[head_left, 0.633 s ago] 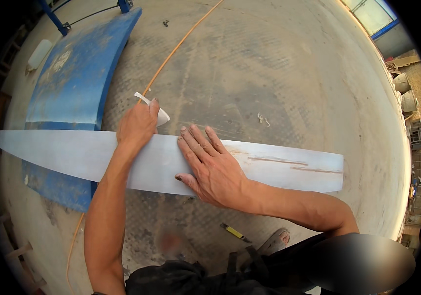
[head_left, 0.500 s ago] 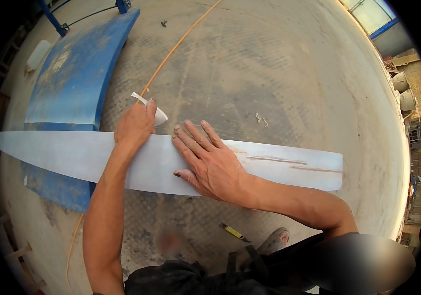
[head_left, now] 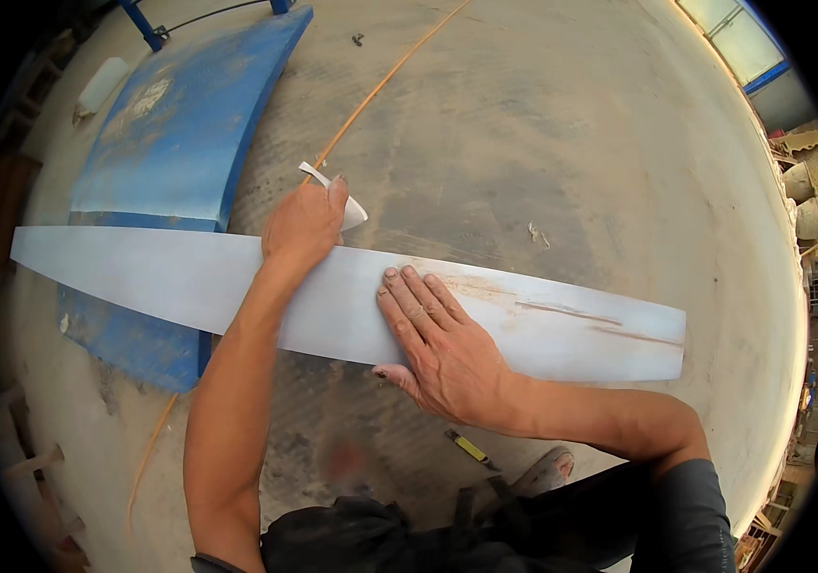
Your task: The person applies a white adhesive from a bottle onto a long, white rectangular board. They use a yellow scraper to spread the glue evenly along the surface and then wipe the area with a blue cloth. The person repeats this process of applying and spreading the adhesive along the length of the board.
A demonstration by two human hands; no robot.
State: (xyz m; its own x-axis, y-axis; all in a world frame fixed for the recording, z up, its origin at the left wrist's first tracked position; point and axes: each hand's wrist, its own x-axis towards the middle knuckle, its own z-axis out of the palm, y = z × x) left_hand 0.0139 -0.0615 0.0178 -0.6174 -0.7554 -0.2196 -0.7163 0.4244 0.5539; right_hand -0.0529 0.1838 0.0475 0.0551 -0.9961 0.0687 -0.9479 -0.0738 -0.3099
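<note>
At the centre of the frame: a long pale grey panel (head_left: 237, 286) lies across the concrete floor (head_left: 571, 124), running from the left edge to the right of centre.
Panel support: its left part rests over a curved blue sheet (head_left: 180, 124) that extends to the upper left; the rest lies on the floor.
Panel surface: rust-coloured streaks (head_left: 562, 310) show on the right half.
Left hand (head_left: 302, 224): at the panel's upper edge, grip pressed together around a small white piece (head_left: 347, 205) whose tip projects beyond the fingers.
Right hand (head_left: 442, 349): laid flat on the panel just right of centre, fingers spread, palm down, holding nothing.
Nearby items: a thin orange cord (head_left: 380, 86) runs from the top of the frame past the left hand; a small yellow-and-black tool (head_left: 471, 449) lies on the floor at lower centre, apart from both hands.
Risk, slip: the panel bridges the blue sheet and the floor, so it may rock or slide if the flat hand lifts.
Risk, edge: the thin panel edges could cut bare fingers drawn along them.
Risk, grit: dust on the floor may scratch the underside if the panel shifts.
</note>
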